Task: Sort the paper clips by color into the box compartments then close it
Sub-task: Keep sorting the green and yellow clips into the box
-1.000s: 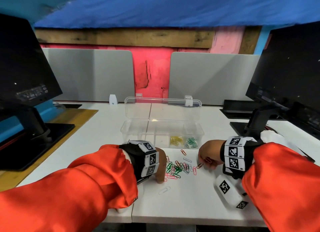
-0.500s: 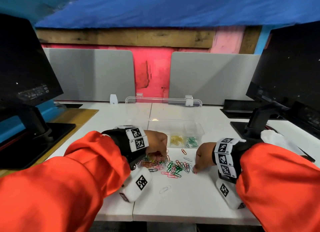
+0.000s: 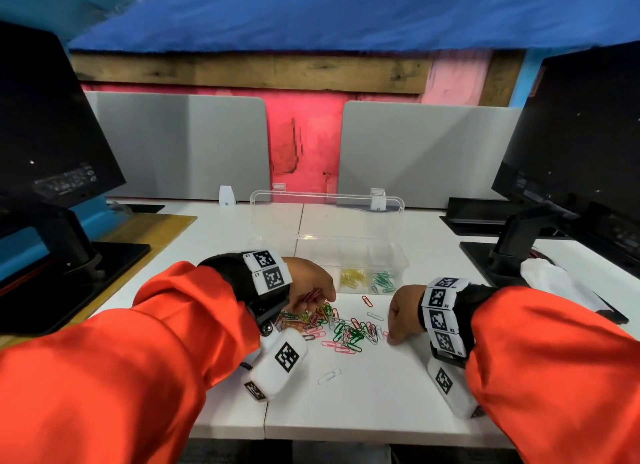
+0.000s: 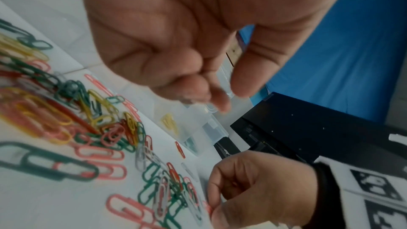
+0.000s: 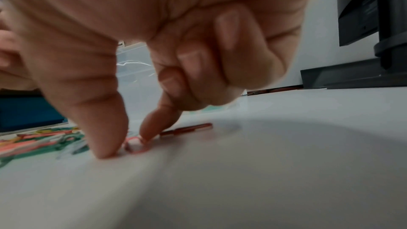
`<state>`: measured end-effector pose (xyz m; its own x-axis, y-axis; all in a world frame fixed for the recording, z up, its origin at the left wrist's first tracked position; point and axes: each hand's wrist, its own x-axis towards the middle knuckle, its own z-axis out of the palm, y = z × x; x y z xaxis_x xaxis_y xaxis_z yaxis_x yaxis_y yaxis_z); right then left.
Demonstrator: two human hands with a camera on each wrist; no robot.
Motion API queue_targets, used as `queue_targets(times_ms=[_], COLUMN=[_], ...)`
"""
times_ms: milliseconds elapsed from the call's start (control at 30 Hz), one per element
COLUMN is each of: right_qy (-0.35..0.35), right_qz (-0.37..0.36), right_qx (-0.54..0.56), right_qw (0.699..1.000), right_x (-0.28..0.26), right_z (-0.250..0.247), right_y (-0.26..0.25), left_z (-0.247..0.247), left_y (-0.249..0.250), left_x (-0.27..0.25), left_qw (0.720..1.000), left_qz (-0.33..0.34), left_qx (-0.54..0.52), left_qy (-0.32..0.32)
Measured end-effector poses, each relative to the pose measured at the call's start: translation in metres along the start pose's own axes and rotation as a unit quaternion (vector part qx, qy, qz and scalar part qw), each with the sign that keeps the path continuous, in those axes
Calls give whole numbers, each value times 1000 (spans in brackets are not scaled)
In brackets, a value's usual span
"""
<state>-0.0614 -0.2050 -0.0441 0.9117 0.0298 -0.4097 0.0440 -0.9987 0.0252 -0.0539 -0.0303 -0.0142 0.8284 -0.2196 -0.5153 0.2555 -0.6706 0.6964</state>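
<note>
A mixed pile of paper clips [image 3: 346, 332] in green, pink, red, yellow and white lies on the white table [image 3: 363, 404], in front of the clear compartment box [image 3: 399, 256]. The box's lid [image 3: 325, 218] stands open. Yellow clips [image 3: 353, 278] and green clips [image 3: 382, 280] fill its two right front compartments. My left hand [image 3: 322, 294] hovers over the pile's left part [image 4: 99, 123]; the left hand [image 4: 222, 93] has loosely curled fingers with nothing visible in them. My right hand [image 3: 391, 339] is at the pile's right edge. Its thumb and index finger [image 5: 147, 135] pinch a pink clip [image 5: 134, 145] against the table.
One white clip [image 3: 329, 376] lies alone near the front, and a red clip [image 3: 367, 301] by the box. Black monitors on stands flank the table at left [image 3: 52, 124] and right [image 3: 571, 152]. A white cloth [image 3: 554, 283] lies at the right.
My left hand has lifted from the pile's near left side and moved forward toward the box. My right hand has shifted left onto the pile's right edge, fingertips down.
</note>
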Motion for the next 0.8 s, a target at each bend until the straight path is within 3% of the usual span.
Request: queue_targets(times_ms=[67,167,300,433,700,800], right_qy=[-5,-15,-18,-8,-30,-55], right_qz=[-7,-17,-1,0,-30,-8], right_qx=[13,-6,-19,79,371,416], right_qw=[1000,1000,1000,997,928,908], right_x=[-3,-5,-7,-10,2,7], right_z=[-2,-2,-3,-12,-13,-11], right_y=[1,1,-1,8,17,15], left_z=[4,9,14,23,22,22], left_y=[1,-1,-2,1,-6,-6], left_x=[-1,-6,-8,5,22,22], left_qw=[992,936,900,876,891,897], left_qz=[12,94,126,109,114,106], left_qx=[124,335,417,469,436,426], left_qy=[14,45,10,-36,-47,-52])
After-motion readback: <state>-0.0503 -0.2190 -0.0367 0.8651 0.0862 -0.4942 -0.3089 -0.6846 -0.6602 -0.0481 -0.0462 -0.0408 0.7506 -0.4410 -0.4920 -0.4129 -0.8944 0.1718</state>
